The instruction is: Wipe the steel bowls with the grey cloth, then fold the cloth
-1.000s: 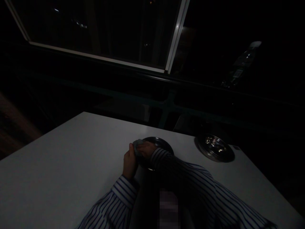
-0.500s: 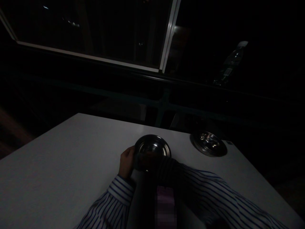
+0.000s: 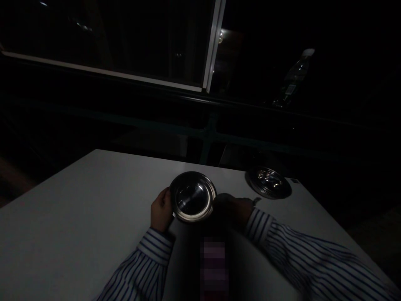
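A shiny round metal bowl (image 3: 193, 200) is tilted toward me above the white table (image 3: 78, 217). My left hand (image 3: 161, 212) grips its left rim, fingers closed and the thumb along the edge. At the bowl's right rim, my right hand (image 3: 242, 210) is closed around a dark grey cloth (image 3: 224, 200), which presses against the outer edge. A loose end of the cloth shows beyond the knuckles. Shadow hides most of the right fingers. Nothing can be made out inside the bowl apart from reflections.
Several stacked metal bowls or one with ridged sides, a second metal vessel (image 3: 270, 183), stands at the table's far right corner. Beyond the table, a clear bottle with a white cap (image 3: 294, 77) stands on a dark ledge. A white window frame (image 3: 125, 75) rises behind.
My right hand has moved with the cloth from the bowl's near left side, across it, to its right rim. The bowl now tips more toward me; my left hand keeps its grip.
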{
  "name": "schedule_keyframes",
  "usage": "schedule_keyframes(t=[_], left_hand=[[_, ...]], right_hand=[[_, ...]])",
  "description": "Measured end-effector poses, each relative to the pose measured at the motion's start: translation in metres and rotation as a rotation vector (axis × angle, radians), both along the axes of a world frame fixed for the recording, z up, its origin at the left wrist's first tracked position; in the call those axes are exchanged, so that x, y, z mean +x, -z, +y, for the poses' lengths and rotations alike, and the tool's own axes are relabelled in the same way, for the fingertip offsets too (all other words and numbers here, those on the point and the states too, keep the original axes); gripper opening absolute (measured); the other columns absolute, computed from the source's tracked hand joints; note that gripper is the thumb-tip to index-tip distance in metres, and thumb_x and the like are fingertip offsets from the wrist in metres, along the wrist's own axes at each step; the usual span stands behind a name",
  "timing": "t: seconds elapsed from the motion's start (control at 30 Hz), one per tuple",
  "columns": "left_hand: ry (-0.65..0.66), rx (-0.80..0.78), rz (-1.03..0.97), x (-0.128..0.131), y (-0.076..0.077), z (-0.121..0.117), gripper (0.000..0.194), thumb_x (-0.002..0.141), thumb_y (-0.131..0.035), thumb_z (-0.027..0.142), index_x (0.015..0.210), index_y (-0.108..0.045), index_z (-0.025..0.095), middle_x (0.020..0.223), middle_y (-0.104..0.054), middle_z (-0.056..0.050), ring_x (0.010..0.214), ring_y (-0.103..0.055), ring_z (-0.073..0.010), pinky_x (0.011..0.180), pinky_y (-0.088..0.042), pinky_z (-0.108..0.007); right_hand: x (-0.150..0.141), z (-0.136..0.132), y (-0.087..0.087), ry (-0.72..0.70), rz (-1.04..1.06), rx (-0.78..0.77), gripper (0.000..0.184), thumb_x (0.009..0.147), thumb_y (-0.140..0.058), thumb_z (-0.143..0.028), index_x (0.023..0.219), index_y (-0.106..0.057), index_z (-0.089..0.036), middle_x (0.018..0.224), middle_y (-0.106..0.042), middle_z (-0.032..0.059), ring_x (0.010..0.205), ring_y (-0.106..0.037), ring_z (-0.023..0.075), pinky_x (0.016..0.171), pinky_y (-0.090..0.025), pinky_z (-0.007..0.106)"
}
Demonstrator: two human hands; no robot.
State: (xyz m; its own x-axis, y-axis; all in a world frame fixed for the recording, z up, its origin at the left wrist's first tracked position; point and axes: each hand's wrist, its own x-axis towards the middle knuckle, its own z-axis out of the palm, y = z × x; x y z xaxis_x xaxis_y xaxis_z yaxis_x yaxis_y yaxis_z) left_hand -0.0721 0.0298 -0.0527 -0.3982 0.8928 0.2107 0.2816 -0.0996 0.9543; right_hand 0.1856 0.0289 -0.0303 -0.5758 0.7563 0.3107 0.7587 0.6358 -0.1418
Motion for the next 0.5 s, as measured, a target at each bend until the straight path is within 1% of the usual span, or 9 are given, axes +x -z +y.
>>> schedule_keyframes(t=[0.03, 0.07, 0.13, 0.17, 0.27, 0.37, 0.4, 0.43, 0.5], left_hand=[[-0.014, 0.017, 0.022, 0.0, 0.0, -0.001, 0.041, 0.076, -0.04, 0.039, 0.1, -0.059, 0.011, 0.095, -0.064, -0.009, 0.088, -0.057, -0.0198, 0.078, -0.044, -0.029], [-0.029, 0.034, 0.046, 0.0, 0.0, -0.003, 0.041, 0.077, -0.039, 0.039, 0.101, -0.058, 0.011, 0.096, -0.064, -0.009, 0.089, -0.057, -0.0198, 0.079, -0.043, -0.029], [-0.042, 0.063, 0.098, 0.0, 0.0, -0.005, 0.04, 0.078, -0.038, 0.038, 0.102, -0.057, 0.012, 0.097, -0.063, -0.008, 0.091, -0.057, -0.0195, 0.08, -0.043, -0.03], [-0.04, 0.077, 0.121, 0.001, 0.001, -0.006, 0.04, 0.078, -0.038, 0.038, 0.102, -0.057, 0.012, 0.097, -0.063, -0.008, 0.091, -0.057, -0.0194, 0.08, -0.043, -0.03], [-0.027, 0.101, 0.168, 0.002, 0.002, -0.008, 0.039, 0.079, -0.036, 0.037, 0.102, -0.057, 0.013, 0.098, -0.063, -0.008, 0.092, -0.056, -0.0188, 0.081, -0.043, -0.029], [-0.02, 0.104, 0.19, 0.004, 0.002, -0.009, 0.039, 0.079, -0.036, 0.036, 0.102, -0.057, 0.012, 0.098, -0.063, -0.008, 0.093, -0.056, -0.019, 0.082, -0.043, -0.029], [-0.019, 0.105, 0.19, 0.005, 0.002, -0.009, 0.039, 0.079, -0.036, 0.036, 0.102, -0.057, 0.013, 0.098, -0.063, -0.008, 0.094, -0.056, -0.0191, 0.083, -0.042, -0.029], [-0.014, 0.104, 0.187, 0.006, 0.002, -0.009, 0.039, 0.079, -0.036, 0.036, 0.102, -0.057, 0.013, 0.098, -0.063, -0.008, 0.094, -0.056, -0.0192, 0.083, -0.042, -0.029], [0.002, 0.099, 0.18, 0.007, 0.001, -0.009, 0.039, 0.079, -0.036, 0.036, 0.102, -0.057, 0.013, 0.098, -0.063, -0.007, 0.094, -0.056, -0.0192, 0.083, -0.042, -0.029]], right_hand=[[0.012, 0.0, -0.009, -0.029, -0.016, 0.004, 0.021, 0.077, -0.045, -0.02, 0.086, -0.065, -0.023, 0.084, -0.063, 0.0071, 0.078, -0.054, 0.0175, 0.064, -0.044, 0.025], [0.02, -0.001, -0.018, -0.062, -0.018, 0.031, 0.024, 0.078, -0.042, -0.019, 0.09, -0.063, -0.02, 0.088, -0.062, 0.0087, 0.08, -0.053, 0.0183, 0.067, -0.044, 0.027], [0.026, -0.006, -0.029, -0.096, 0.061, 0.075, 0.027, 0.079, -0.037, -0.018, 0.096, -0.059, -0.015, 0.086, -0.061, 0.0097, 0.079, -0.052, 0.0177, 0.07, -0.044, 0.03], [0.025, -0.009, -0.031, -0.095, 0.107, 0.093, 0.028, 0.08, -0.035, -0.018, 0.097, -0.057, -0.014, 0.085, -0.061, 0.0097, 0.078, -0.052, 0.0171, 0.07, -0.044, 0.03], [0.015, -0.014, -0.027, -0.059, 0.197, 0.113, 0.026, 0.083, -0.036, -0.024, 0.096, -0.056, -0.015, 0.082, -0.06, 0.0082, 0.075, -0.052, 0.0158, 0.067, -0.045, 0.029], [-0.002, -0.007, -0.019, -0.095, 0.18, 0.143, 0.028, 0.081, -0.039, -0.032, 0.097, -0.057, -0.017, 0.085, -0.061, 0.0074, 0.074, -0.052, 0.0162, 0.066, -0.045, 0.028], [-0.01, -0.002, -0.017, -0.115, 0.148, 0.15, 0.029, 0.081, -0.039, -0.032, 0.1, -0.056, -0.018, 0.09, -0.06, 0.0074, 0.077, -0.052, 0.0166, 0.068, -0.045, 0.028], [-0.019, 0.005, -0.016, -0.114, 0.104, 0.152, 0.03, 0.082, -0.039, -0.031, 0.104, -0.055, -0.018, 0.099, -0.058, 0.0078, 0.084, -0.051, 0.018, 0.073, -0.044, 0.029], [-0.042, 0.022, -0.015, -0.019, 0.023, 0.119, 0.032, 0.081, -0.039, -0.026, 0.109, -0.053, -0.017, 0.107, -0.054, 0.0085, 0.096, -0.046, 0.0207, 0.082, -0.04, 0.032]])
